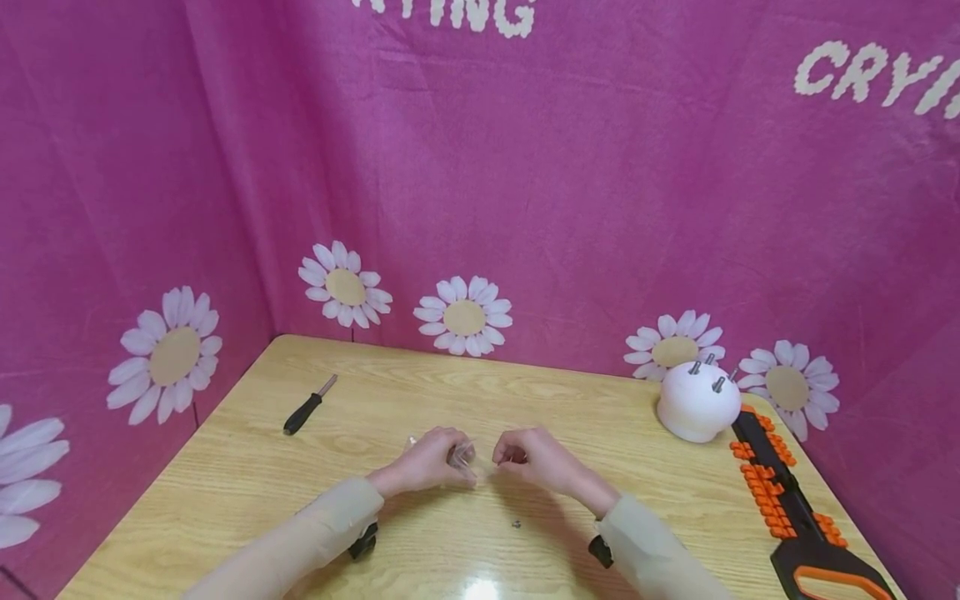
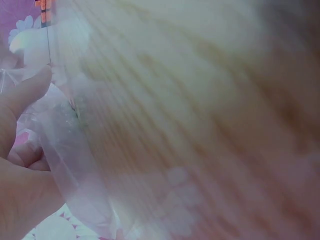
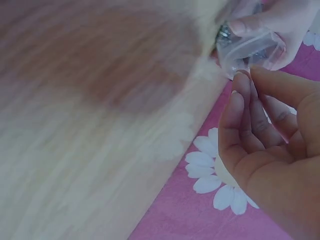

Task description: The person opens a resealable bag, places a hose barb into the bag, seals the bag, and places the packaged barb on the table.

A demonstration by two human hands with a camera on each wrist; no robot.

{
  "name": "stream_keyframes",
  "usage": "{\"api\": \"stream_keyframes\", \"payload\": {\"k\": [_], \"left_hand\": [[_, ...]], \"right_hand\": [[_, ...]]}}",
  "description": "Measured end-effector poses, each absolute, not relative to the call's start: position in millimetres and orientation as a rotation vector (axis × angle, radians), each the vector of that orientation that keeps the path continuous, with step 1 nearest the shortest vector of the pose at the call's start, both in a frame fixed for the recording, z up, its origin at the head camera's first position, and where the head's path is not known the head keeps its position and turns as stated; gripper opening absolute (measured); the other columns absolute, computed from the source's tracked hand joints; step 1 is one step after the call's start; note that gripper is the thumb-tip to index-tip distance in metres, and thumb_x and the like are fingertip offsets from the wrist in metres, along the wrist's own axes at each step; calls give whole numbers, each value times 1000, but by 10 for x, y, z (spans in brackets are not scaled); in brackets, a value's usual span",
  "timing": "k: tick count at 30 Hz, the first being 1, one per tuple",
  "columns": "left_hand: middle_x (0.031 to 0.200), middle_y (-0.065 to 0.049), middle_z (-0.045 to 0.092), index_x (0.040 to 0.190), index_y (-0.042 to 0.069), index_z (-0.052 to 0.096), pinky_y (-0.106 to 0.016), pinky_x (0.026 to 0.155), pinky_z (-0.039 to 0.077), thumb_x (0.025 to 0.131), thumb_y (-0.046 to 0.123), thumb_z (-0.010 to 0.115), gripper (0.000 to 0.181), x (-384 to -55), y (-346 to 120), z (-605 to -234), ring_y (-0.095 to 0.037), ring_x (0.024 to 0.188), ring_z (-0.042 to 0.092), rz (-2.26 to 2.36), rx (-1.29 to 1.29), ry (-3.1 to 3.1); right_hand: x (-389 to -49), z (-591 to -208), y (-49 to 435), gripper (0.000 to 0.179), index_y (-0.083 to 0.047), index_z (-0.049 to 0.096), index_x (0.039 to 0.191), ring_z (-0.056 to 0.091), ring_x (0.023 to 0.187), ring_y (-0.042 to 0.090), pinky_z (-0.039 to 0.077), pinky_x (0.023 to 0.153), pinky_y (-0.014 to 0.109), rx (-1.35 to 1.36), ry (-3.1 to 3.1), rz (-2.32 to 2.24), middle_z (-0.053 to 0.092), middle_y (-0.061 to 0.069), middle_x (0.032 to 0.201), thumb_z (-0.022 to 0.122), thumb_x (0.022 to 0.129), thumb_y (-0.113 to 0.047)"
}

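My left hand point(image 1: 435, 460) holds a clear plastic bag point(image 1: 463, 452) above the table. Its thumb lies against the film in the left wrist view, where the bag point(image 2: 75, 165) hangs crumpled beside the palm. Small dark metal pieces point(image 3: 224, 34) show through the bag in the right wrist view. Facing it, my right hand point(image 1: 540, 462) pinches the bag's edge between thumb and fingertips point(image 3: 241, 82), the other fingers curled loosely. A small metal piece point(image 1: 516, 524) lies on the table just below the hands.
A black-handled screwdriver point(image 1: 303, 412) lies at the left of the wooden table point(image 1: 420, 383). At the right stand a white rounded object point(image 1: 697, 404) with metal posts on top and a long black tool with orange pieces point(image 1: 787, 492). Pink cloth point(image 1: 562, 208) hangs behind.
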State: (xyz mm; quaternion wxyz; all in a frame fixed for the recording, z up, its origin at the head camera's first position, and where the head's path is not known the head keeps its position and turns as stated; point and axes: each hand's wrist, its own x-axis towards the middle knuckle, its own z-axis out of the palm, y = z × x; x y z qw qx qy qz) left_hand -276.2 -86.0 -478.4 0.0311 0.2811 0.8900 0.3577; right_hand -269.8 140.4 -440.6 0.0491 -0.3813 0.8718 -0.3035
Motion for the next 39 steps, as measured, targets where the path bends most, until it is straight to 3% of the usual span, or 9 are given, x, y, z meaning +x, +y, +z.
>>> {"api": "stream_keyframes", "payload": {"k": [21, 39], "left_hand": [[80, 4, 61, 80, 11, 59, -22, 70, 39, 75, 20, 86, 29, -2732, -902, -4764, -4, 75, 46, 1153, 1013, 2752], [82, 3, 62, 81, 10, 59, -21, 71, 39, 74, 19, 87, 30, -2738, -874, -4767, -4, 75, 46, 1106, 913, 2754]], "right_hand": [[-2347, -4627, 1734, 6, -9, 70, 88, 52, 69, -9, 48, 64, 14, -1138, 2511, -928, 70, -3, 78, 75, 88, -13], [-2334, -4629, 1699, 5, -11, 68, 86, 49, 69, -9, 47, 63, 14, -1187, 2512, -910, 69, -2, 79, 71, 90, -8]]}}
